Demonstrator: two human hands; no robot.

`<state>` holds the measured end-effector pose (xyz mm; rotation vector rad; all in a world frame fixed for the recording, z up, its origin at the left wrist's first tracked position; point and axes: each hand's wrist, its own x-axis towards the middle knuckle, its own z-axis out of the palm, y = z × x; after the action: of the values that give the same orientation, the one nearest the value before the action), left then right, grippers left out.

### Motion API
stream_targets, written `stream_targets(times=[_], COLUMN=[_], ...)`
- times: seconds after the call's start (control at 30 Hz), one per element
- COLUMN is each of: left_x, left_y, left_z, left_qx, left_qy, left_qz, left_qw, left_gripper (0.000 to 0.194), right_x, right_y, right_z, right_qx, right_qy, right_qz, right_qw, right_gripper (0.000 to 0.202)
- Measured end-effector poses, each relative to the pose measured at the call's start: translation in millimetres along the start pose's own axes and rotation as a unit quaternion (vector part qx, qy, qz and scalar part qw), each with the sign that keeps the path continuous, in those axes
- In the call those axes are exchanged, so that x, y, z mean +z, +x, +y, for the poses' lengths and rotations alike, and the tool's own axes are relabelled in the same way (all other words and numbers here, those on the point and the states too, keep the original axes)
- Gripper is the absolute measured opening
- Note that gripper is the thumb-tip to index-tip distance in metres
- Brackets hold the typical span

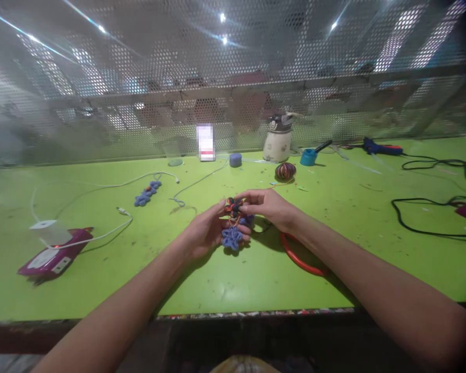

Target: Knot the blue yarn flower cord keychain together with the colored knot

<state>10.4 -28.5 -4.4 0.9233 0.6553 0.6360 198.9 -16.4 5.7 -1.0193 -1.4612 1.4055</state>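
Near the desk's (194,296) front edge, left hand (205,231) and right hand (271,208) pinch the piece (233,207) (multicoloured); slack from the ball (285,171) should help.

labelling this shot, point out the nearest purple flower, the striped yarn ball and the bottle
Purple flower (232,239): head view, on its middle
Yarn ball (285,171): head view, on its striped side
Bottle (277,147): head view, on its pale body

The purple crocheted flower (232,238) and multicoloured piece (232,208) look like matt, knobbly yarn, as does the striped ball (286,171), while the green tabletop (202,290) is smooth and glossy, the magenta power strip (70,253) and red ring (301,262) look like shiny plastic, and the perforated panel (159,72) looks like grey metal.
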Motion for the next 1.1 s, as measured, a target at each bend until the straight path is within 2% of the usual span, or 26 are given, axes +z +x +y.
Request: stream_targets(times=[0.17,0.37,0.53,0.6,0.7,0.9,1.1], left_x=[-0.2,-0.1,-2.0,-2.8,-3.9,-5.7,-4.4], left_y=[2.0,3.4,3.8,4.5,5.5,4.1,3.0], left_z=[-1.4,1.4,3.1,2.6,1.8,0.8,0.3], left_qx=[-0.021,-0.008,0.026,0.027,0.029,0.038,0.024], left_qy=[-0.003,-0.008,-0.019,-0.016,-0.009,0.026,0.032], left_qz=[0.006,0.035,0.029,0.025,0.027,0.039,0.031], left_qw=[1.0,0.999,0.999,0.999,0.999,0.998,0.999], left_gripper=[0.04,0.04,0.04,0.043,0.043,0.04,0.04], right_x=[0.0,0.8,1.9,0.3,-3.7,-3.5,5.3], right_y=[1.3,3.0,0.4,-0.5,-0.7,-1.3,-5.0], right_z=[6.2,10.1,8.1,6.2,3.9,0.5,-5.8], right_qx=[0.006,0.035,0.035,0.028,0.028,0.023,0.036], right_qy=[-0.003,0.027,0.043,0.03,-0.009,-0.014,-0.004], right_qz=[-0.014,0.017,-0.058,-0.064,-0.047,-0.025,0.019], right_qw=[1.0,0.999,0.997,0.997,0.998,0.999,0.999], right_gripper=[0.031,0.04,0.06,0.065,0.06,0.029,0.03])
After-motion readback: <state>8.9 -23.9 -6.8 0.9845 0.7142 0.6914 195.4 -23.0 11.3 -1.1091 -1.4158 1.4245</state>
